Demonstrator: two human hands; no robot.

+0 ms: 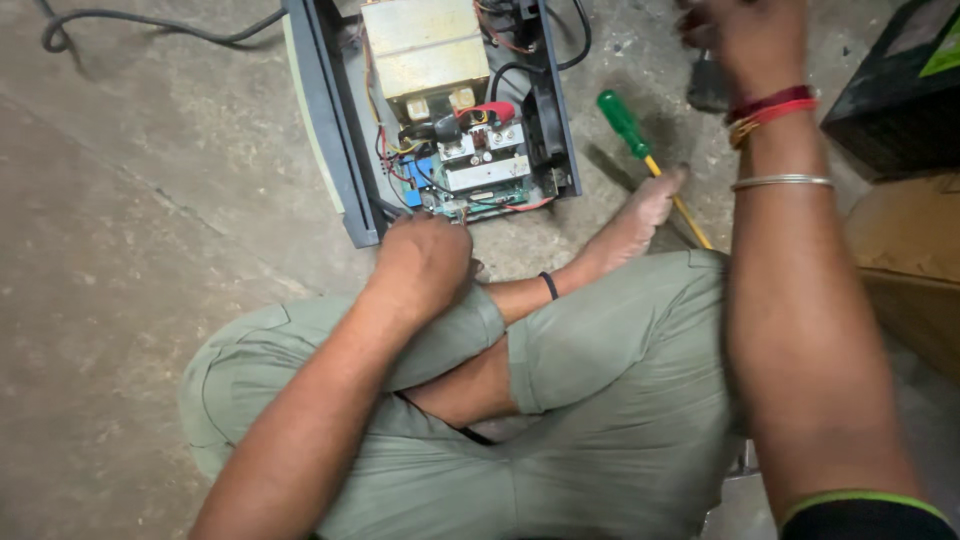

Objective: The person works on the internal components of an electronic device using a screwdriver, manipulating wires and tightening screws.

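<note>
An opened electrical unit (330, 130) lies on the concrete floor, showing a cream transformer block (425, 45), a circuit board (480, 175) and red and black wires. My left hand (425, 260) rests at the unit's near edge with fingers curled; whether it holds anything is hidden. My right hand (745, 35) reaches out at the top right, blurred, closed around a small dark object (708, 85). A screwdriver with a green handle (622, 122) lies on the floor between the unit and my right arm.
I sit cross-legged in green trousers (600, 400), one bare foot (640, 215) near the screwdriver's shaft. A black cable (150, 25) runs along the top left. A dark box (900, 90) and a brown carton (915, 260) stand at the right.
</note>
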